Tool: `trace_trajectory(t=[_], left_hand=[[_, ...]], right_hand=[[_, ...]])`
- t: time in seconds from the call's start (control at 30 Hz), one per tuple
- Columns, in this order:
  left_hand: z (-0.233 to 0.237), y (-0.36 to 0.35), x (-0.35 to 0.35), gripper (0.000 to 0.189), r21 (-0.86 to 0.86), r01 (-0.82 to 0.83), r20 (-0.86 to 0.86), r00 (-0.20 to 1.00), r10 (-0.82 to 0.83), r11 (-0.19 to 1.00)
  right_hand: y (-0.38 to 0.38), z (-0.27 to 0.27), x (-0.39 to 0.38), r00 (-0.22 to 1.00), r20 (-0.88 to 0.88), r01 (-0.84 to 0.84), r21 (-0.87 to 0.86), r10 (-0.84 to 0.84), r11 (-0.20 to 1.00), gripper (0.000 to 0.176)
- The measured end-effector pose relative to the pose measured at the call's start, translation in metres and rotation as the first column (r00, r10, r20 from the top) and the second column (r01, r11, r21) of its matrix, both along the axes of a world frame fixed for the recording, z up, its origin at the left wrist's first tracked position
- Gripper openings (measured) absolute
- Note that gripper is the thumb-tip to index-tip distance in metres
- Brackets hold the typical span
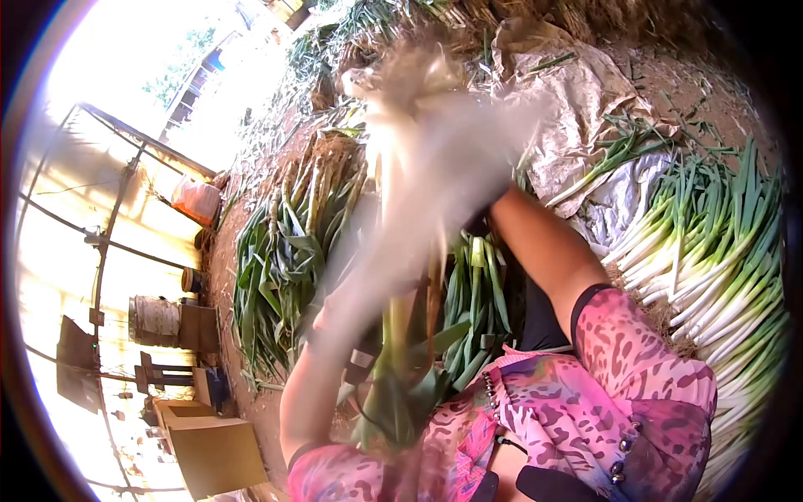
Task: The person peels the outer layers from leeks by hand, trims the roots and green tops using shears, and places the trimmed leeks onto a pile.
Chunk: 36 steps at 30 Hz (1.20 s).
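A leek stretches up in front of my body. Its broad green leaves are near my chest and its pale, rooty end is at the top, smeared by motion. My left hand, in a pale glove, is around the stalk, though its fingers are blurred. Past the dark cuff on my right arm, my right hand is a whitish streak beside the upper stem; its fingers cannot be made out. Behind them lies a bunch of untrimmed leeks with brown roots, and more green leaves show below.
On the right, a large pile of cleaned white-stemmed leeks lies on the ground. A crumpled beige sheet is spread at the top. To the left are a cardboard box, a bucket and an orange-white bag along a bright sheeted wall.
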<state>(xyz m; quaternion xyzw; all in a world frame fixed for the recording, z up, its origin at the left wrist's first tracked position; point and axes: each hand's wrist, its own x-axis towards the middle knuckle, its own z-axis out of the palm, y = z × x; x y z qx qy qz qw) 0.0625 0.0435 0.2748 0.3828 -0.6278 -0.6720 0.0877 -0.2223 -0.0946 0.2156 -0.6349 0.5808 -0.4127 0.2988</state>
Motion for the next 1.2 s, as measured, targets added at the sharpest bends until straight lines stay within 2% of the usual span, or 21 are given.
trace_trajectory(t=[0.03,0.1,0.2,0.23,0.33,0.37,0.4,0.43,0.5,0.57,0.63,0.7,0.73,0.8,0.87,0.9,0.97,1.07,1.13,1.17,1.2], left_hand=[[-0.001,0.002,0.002,0.051,0.035,-0.004,-0.009,1.0,0.004,0.999],[-0.023,-0.006,0.021,0.05,-0.079,0.013,0.078,0.997,-0.007,0.997],[-0.018,0.02,0.039,0.042,-0.045,0.014,0.107,0.994,-0.009,0.999],[0.0,0.033,0.03,0.04,0.029,-0.015,0.057,0.998,0.013,0.999],[-0.019,0.014,0.036,0.031,-0.174,-0.073,0.164,0.981,0.102,0.982],[-0.011,0.01,0.028,0.029,-0.14,-0.114,0.173,0.975,0.138,0.984],[-0.007,0.004,0.021,0.029,-0.161,-0.102,0.226,0.965,0.137,0.982],[-0.01,0.0,0.015,0.03,-0.211,-0.11,0.197,0.968,0.153,0.971],[-0.021,-0.002,-0.001,0.03,-0.307,-0.127,0.144,0.974,0.178,0.943],[-0.026,0.003,-0.017,0.033,-0.4,-0.119,0.147,0.97,0.192,0.909],[-0.03,0.003,-0.025,0.033,-0.513,-0.094,0.186,0.958,0.217,0.853],[-0.017,0.006,-0.022,0.034,-0.46,-0.134,-0.019,0.99,0.142,0.878],[-0.01,0.007,-0.022,0.034,-0.458,-0.124,-0.016,0.991,0.132,0.88],[-0.004,0.008,-0.02,0.034,-0.42,-0.119,0.026,0.989,0.143,0.899],[-0.005,0.008,-0.018,0.033,-0.373,-0.133,0.076,0.982,0.173,0.918],[-0.007,0.008,-0.016,0.034,-0.346,-0.149,0.105,0.975,0.196,0.926],[0.0,0.011,-0.017,0.036,-0.395,-0.086,0.105,0.985,0.138,0.915],[-0.003,0.008,-0.008,0.038,-0.4,-0.05,0.136,0.984,0.113,0.915],[-0.021,-0.002,0.008,0.037,-0.299,-0.082,0.139,0.982,0.128,0.951],[-0.022,-0.002,0.007,0.037,-0.289,-0.081,0.154,0.98,0.13,0.954],[-0.02,-0.002,0.005,0.037,-0.282,-0.078,0.168,0.977,0.13,0.956]], right_hand=[[-0.009,-0.002,-0.011,0.998,0.007,0.058,-0.001,-0.058,0.998,0.06],[-0.019,-0.003,-0.045,0.981,-0.003,0.193,-0.058,-0.193,0.979,0.055],[-0.008,0.009,-0.109,0.928,-0.013,0.361,-0.223,-0.373,0.906,0.047],[0.003,0.018,-0.126,0.914,-0.013,0.383,-0.298,-0.405,0.874,0.045],[0.041,0.04,-0.13,0.936,-0.037,0.29,-0.48,-0.349,0.828,0.038],[0.05,0.044,-0.117,0.954,-0.061,0.219,-0.526,-0.293,0.822,0.036],[0.058,0.045,-0.1,0.97,-0.098,0.132,-0.551,-0.221,0.824,0.034],[0.066,0.044,-0.078,0.981,-0.133,0.044,-0.549,-0.139,0.834,0.032],[0.077,0.04,-0.034,0.979,-0.203,-0.091,-0.45,-0.003,0.889,0.029],[0.083,0.039,0.005,0.961,-0.269,-0.135,-0.265,0.062,0.955,0.026],[0.075,0.041,0.016,0.945,-0.305,-0.166,-0.153,0.113,0.974,0.024],[0.049,0.036,0.0,0.929,-0.292,-0.272,-0.133,0.225,0.953,0.021],[0.03,0.032,-0.014,0.915,-0.275,-0.339,-0.129,0.295,0.932,0.019],[-0.006,0.035,-0.023,0.996,-0.01,-0.09,0.044,0.09,0.995,0.015],[-0.039,0.036,-0.033,0.962,0.206,0.121,0.277,-0.182,0.953,0.012],[-0.053,0.026,-0.056,0.977,0.111,0.164,0.147,-0.181,0.975,0.011],[-0.06,0.012,-0.098,0.962,-0.064,0.262,-0.072,-0.267,0.962,0.009],[0.015,0.021,-0.135,0.884,-0.185,0.346,-0.36,-0.43,0.866,0.017],[0.048,0.032,-0.13,0.875,-0.235,0.238,-0.552,-0.424,0.799,0.026],[0.058,0.036,-0.123,0.892,-0.254,0.138,-0.634,-0.374,0.761,0.022],[0.06,0.041,-0.111,0.938,-0.262,-0.034,-0.719,-0.226,0.694,0.02]])
